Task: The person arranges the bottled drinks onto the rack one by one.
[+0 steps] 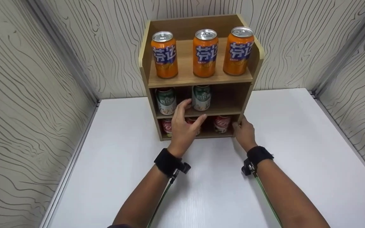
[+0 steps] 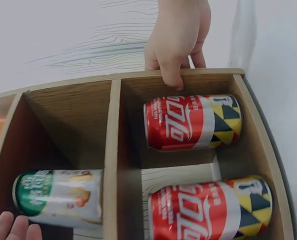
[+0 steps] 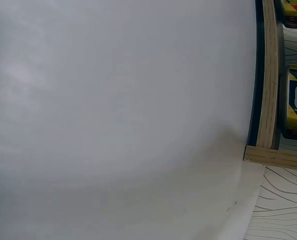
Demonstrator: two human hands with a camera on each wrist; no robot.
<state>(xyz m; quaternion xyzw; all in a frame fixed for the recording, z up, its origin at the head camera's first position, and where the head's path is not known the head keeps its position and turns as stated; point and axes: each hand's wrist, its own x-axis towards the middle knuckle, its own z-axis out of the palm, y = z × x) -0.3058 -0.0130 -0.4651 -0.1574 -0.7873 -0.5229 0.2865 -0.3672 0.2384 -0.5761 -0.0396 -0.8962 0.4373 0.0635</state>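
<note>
A small wooden shelf rack [image 1: 169, 83] stands on the white table. My left hand [image 1: 183, 131] is spread in front of its middle level, beside a green and white can [image 1: 201, 100]. In the left wrist view, the fingertips [image 2: 18, 231] appear near that can [image 2: 63, 196], with no grip around it. My right hand [image 1: 245, 133] holds the rack's right side panel low down, its thumb hooked over the front edge. Another green and white can [image 1: 166, 102] stands at the middle level's left. Red cans [image 1: 222, 123] occupy the bottom level, one partly behind my left hand.
Three orange cans [image 1: 205, 53] stand spaced along the top level. Wood-grain patterned walls [image 1: 112, 47] enclose the table [image 1: 122, 152] at the back and both sides. Each wrist wears a black strap [image 1: 166, 161] with a camera and a cable.
</note>
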